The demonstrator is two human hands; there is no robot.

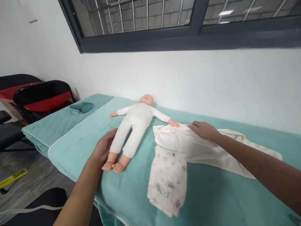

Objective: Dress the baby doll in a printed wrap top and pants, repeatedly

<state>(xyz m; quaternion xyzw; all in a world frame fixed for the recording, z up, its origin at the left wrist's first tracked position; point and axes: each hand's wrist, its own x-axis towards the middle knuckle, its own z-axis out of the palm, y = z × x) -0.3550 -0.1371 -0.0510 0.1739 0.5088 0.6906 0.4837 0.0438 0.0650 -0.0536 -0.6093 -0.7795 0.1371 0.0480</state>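
Observation:
A baby doll [138, 117] with a white cloth body lies on its back, its head toward the wall and its bare feet toward me. My left hand [105, 146] rests against the outer side of its lower leg, fingers loosely extended and partly hidden by the leg. Right of the doll lies a white baby garment [168, 179] with a small print, partly folded or inside out so that plain cloth shows. My right hand [203, 129] is closed on the garment's upper edge, close to the doll's outstretched hand.
A green padded cover [80, 150] spreads under everything, with a quilted part [58, 122] having an opening at the far left. Black-and-red chairs [47, 97] stand left of the bed. A white wall and a dark-framed window [141, 44] border the far side.

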